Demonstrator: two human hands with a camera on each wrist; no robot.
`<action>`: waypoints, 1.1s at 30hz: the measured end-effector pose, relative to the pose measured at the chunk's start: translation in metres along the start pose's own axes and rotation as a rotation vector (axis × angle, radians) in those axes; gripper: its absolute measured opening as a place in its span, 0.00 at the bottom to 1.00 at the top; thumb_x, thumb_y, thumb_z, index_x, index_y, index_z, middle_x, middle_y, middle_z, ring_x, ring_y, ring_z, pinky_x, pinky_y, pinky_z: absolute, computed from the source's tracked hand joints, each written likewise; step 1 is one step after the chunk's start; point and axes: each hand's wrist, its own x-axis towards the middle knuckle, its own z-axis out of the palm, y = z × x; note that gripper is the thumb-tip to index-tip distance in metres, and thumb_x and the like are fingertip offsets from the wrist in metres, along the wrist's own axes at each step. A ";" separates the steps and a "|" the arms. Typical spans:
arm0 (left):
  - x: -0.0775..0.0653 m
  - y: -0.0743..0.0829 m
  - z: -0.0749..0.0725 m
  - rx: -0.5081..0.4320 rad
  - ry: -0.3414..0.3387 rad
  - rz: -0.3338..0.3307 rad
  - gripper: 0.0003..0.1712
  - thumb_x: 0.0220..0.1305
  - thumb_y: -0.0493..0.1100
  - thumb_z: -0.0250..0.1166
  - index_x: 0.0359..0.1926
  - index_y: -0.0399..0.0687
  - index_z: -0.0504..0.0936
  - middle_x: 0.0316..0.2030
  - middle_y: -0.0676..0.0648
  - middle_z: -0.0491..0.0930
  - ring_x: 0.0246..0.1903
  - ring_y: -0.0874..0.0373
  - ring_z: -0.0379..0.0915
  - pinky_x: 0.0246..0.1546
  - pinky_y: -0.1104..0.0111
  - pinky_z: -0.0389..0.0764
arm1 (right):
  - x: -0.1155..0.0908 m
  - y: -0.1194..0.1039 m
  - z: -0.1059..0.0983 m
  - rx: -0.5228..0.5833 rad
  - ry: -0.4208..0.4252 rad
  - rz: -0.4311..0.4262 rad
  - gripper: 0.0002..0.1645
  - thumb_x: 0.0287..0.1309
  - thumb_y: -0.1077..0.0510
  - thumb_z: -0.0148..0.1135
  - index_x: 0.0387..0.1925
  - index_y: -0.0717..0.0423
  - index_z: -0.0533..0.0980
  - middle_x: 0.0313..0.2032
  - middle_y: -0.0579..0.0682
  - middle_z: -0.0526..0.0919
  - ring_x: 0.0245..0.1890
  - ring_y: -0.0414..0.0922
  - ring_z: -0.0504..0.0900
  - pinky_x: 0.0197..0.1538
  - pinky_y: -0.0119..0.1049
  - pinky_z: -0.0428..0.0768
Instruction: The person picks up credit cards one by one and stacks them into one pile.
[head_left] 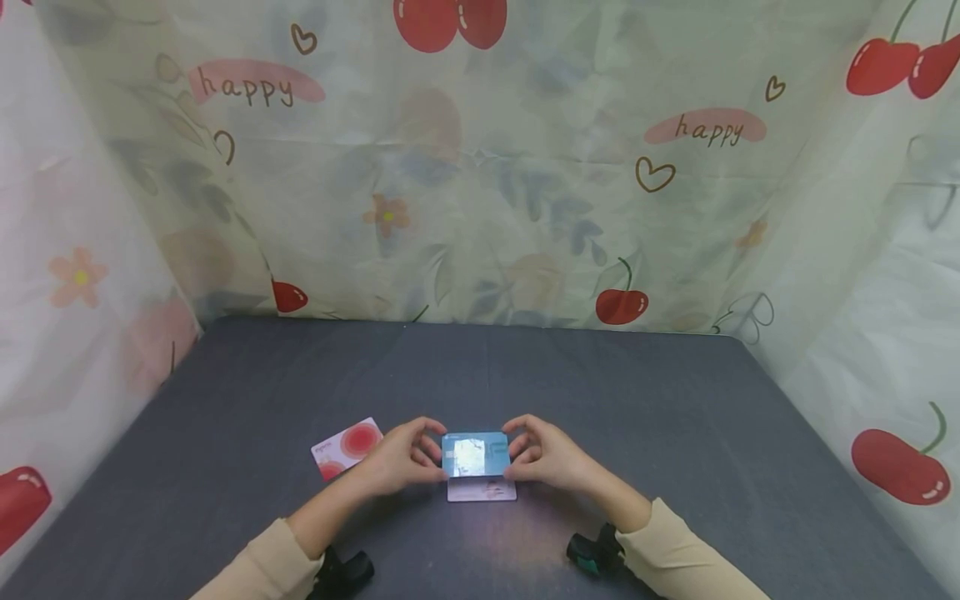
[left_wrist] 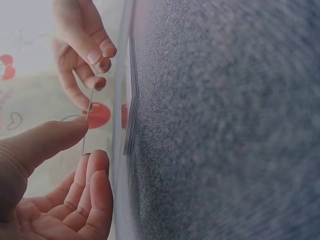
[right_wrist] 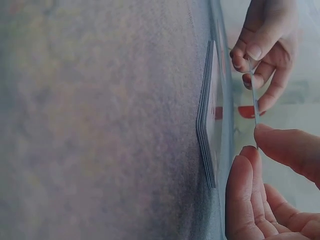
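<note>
A blue card (head_left: 495, 454) with a bright glare patch is held level by its two short ends. My left hand (head_left: 408, 457) pinches its left end between thumb and fingers, and my right hand (head_left: 551, 457) pinches the right end the same way. Both wrist views show the card edge-on as a thin line, raised above the table. Below it lies a neat stack of cards (right_wrist: 206, 120), whose pale top card (head_left: 482, 491) shows past the blue card's near edge. A pink card with red circles (head_left: 347, 446) lies beside my left hand, partly covered by it.
A dark grey cloth covers the table (head_left: 480, 367). Behind it and at both sides hang pale curtains (head_left: 480, 250) printed with cherries, flowers and hearts. Black wrist devices (head_left: 596, 550) sit under the beige sleeves (head_left: 686, 554).
</note>
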 end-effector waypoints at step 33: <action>-0.002 0.001 0.007 0.032 -0.027 0.024 0.30 0.48 0.34 0.71 0.52 0.32 0.69 0.31 0.43 0.77 0.28 0.61 0.76 0.30 0.73 0.80 | -0.004 0.001 0.003 -0.062 0.006 0.019 0.33 0.47 0.63 0.69 0.55 0.64 0.66 0.36 0.56 0.77 0.31 0.41 0.80 0.33 0.30 0.78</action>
